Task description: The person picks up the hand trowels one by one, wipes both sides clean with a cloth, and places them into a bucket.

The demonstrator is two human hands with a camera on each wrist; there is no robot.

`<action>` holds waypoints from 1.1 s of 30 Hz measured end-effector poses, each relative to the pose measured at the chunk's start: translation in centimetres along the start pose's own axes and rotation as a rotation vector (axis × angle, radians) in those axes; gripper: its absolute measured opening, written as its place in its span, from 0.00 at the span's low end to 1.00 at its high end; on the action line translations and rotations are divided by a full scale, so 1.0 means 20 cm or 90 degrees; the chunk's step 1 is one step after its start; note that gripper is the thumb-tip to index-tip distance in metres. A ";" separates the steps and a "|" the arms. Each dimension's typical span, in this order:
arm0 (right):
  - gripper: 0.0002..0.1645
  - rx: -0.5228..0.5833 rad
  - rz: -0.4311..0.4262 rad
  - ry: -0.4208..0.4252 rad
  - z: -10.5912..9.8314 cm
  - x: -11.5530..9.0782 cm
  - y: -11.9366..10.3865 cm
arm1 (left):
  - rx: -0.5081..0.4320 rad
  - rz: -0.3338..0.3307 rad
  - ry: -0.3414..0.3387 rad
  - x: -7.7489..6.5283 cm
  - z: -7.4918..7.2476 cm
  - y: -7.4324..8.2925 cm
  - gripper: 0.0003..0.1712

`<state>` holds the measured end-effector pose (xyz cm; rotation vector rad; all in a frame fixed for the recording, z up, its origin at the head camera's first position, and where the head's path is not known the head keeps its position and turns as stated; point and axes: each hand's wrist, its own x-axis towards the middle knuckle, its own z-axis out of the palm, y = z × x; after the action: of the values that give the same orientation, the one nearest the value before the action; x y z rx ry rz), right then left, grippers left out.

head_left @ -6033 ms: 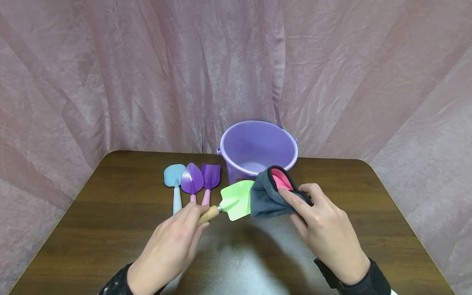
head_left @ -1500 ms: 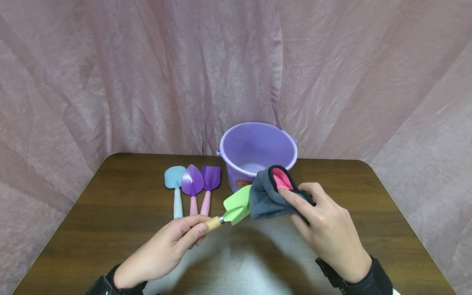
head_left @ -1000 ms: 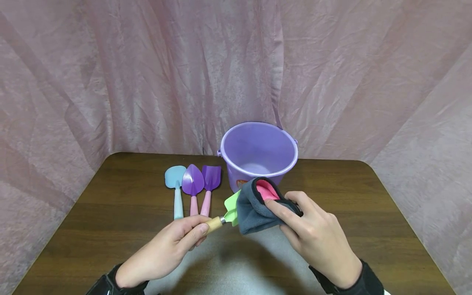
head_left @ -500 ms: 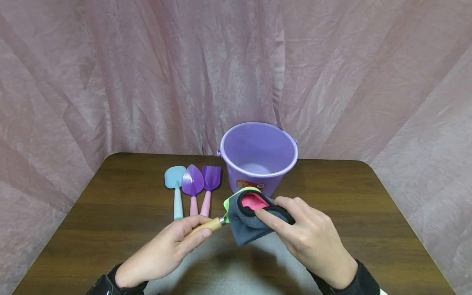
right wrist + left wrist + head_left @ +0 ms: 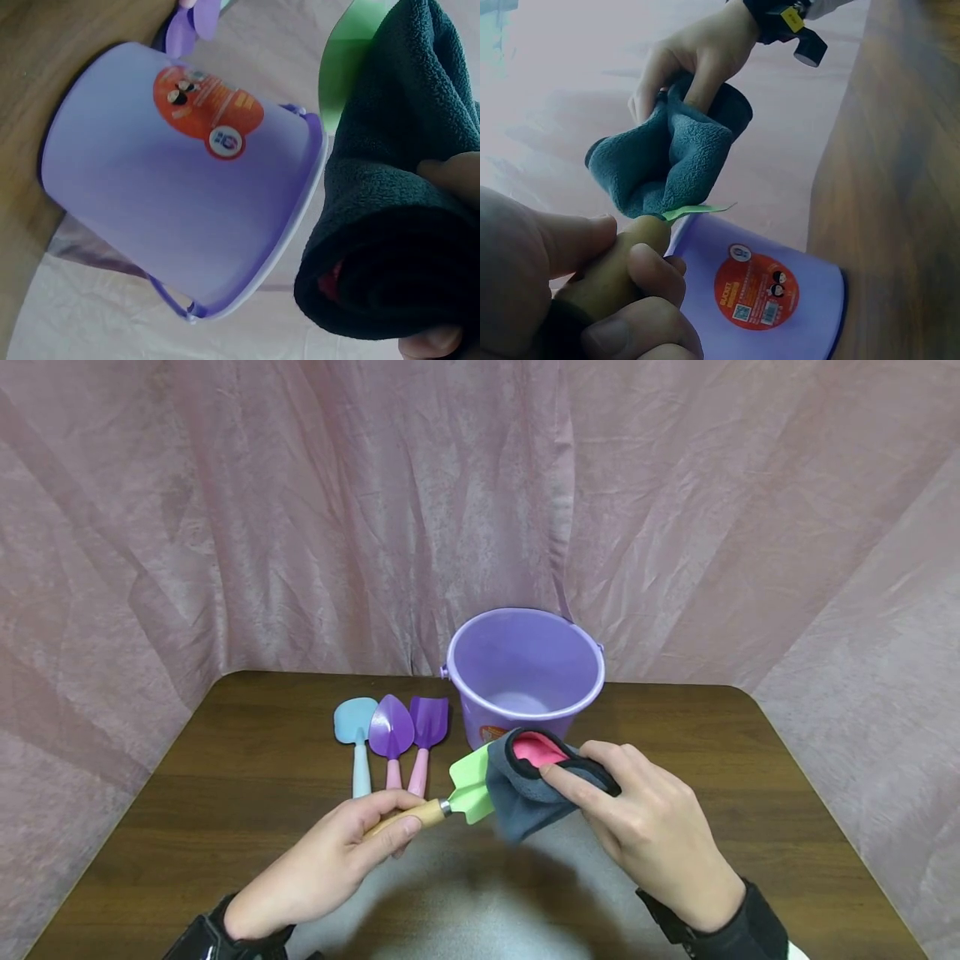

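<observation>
My left hand [image 5: 322, 860] grips the wooden handle of a small light-green shovel [image 5: 468, 793], thumb along the top. In my right hand [image 5: 660, 827] is a folded grey-blue cloth [image 5: 525, 806] with a black edge and pink inner side. The cloth lies over the outer part of the shovel's blade and hides it. In the left wrist view, the wooden handle [image 5: 615, 277] sits between thumb and curled fingers, the cloth [image 5: 697, 150] just beyond it. Fingertips pinch the folded cloth [image 5: 382, 187] in the right wrist view, beside the green blade [image 5: 349, 60].
A purple bucket [image 5: 480, 714] with an orange sticker stands behind the hands. Left of it lie a blue shovel [image 5: 356, 722], a pointed purple shovel [image 5: 392, 727] and a square purple one [image 5: 430, 720] on the brown wooden table [image 5: 225, 760]. A pink curtain [image 5: 337, 527] hangs behind.
Since the first frame, my left hand has turned thumb-up, tilting the shovel. The cloth slid left and down over the blade, then back right in the last half second, uncovering more green.
</observation>
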<state>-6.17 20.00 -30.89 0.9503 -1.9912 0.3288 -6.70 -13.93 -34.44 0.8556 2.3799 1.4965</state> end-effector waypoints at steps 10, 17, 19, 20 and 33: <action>0.23 -0.020 0.038 -0.020 -0.01 -0.05 0.07 | 0.008 0.003 0.012 -0.01 -0.02 0.00 0.13; 0.26 -0.037 0.073 -0.036 -0.01 -0.09 0.10 | 0.020 0.010 0.026 -0.01 -0.03 0.00 0.13; 0.26 -0.039 0.084 -0.042 -0.01 -0.10 0.11 | 0.014 0.010 0.026 -0.01 -0.03 0.00 0.13; 0.27 -0.040 0.090 -0.044 -0.01 -0.10 0.11 | 0.011 0.009 0.026 -0.01 -0.03 0.00 0.13; 0.29 -0.033 0.172 -0.087 -0.03 -0.12 0.10 | -0.043 0.006 0.018 0.00 -0.03 0.01 0.13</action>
<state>-6.41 22.81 -32.15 0.6872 -2.2477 0.3669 -6.91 -14.27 -33.93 0.8370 2.3328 1.5929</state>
